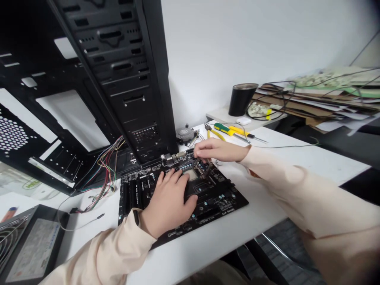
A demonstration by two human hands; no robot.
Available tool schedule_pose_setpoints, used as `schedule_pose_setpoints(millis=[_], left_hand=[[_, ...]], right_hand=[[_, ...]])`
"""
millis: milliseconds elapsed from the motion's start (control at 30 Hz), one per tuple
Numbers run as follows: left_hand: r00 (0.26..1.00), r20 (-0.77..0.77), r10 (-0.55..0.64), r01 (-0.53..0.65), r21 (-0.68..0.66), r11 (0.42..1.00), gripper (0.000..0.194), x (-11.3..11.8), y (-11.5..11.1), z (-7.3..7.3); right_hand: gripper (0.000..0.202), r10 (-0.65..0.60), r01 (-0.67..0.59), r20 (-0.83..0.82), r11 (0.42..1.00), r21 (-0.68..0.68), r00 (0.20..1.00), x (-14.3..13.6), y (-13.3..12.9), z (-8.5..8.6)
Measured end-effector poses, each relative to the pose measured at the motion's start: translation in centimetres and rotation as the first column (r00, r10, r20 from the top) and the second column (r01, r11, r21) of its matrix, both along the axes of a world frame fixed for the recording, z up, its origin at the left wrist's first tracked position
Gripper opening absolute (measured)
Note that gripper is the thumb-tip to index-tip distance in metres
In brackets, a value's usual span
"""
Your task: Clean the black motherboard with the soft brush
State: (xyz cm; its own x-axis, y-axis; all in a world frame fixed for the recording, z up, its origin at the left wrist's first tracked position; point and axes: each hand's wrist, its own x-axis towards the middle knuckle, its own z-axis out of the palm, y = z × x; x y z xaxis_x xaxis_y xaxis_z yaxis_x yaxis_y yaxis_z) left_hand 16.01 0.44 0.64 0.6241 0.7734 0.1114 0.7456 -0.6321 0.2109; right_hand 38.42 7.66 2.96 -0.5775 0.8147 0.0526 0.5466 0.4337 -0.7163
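Observation:
A black motherboard (219, 202) lies flat on the white table. My left hand (170, 202) rests palm down across its middle, fingers spread, beside the pale square processor (190, 174). Over the board's back right part is my right hand (212, 151), its fingers bent together and pointing down; a dark, blurred part stands just below them. Whatever lies between those fingertips is hidden. Behind the board stands a small round cooler fan (185, 134).
A tall open black computer case (118, 79) stands at the back left, trailing coloured wires (111, 162). At the lower left is a power supply (35, 245). Pliers (218, 134), a green-yellow screwdriver (224, 128) and a black cup (242, 99) are behind my right hand.

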Motion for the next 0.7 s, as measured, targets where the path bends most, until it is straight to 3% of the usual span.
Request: schedule_pose_setpoints(millis=[133, 267, 467, 700], left_hand=[[0.999, 0.031, 0.021, -0.02, -0.019, 1.0, 0.062, 0.0, 0.0, -0.2], [0.997, 0.071, 0.016, -0.013, -0.034, 0.999, 0.083, -0.1, 0.0, -0.3], [0.995, 0.094, -0.013, 0.018, -0.045, 0.999, 0.079, -0.2, -0.1, -0.3], [0.997, 0.076, -0.001, 0.005, -0.051, 0.999, 0.075, -0.2, -0.2, -0.3]], right_hand=[[0.042, 0.062, -0.062, -0.061, 0.998, 0.0, 0.996, -1.1, -0.5, -0.7], [0.046, 0.139, -0.139, 0.001, 0.99, 0.035, 0.99, -1.7, -1.3, -0.7], [0.054, 0.122, -0.172, 0.195, 0.95, 0.261, 0.973, -2.5, -2.2, -1.1], [0.031, 0.1, -0.174, 0.251, 0.941, 0.29, 0.963, -3.0, -2.3, -1.4]])
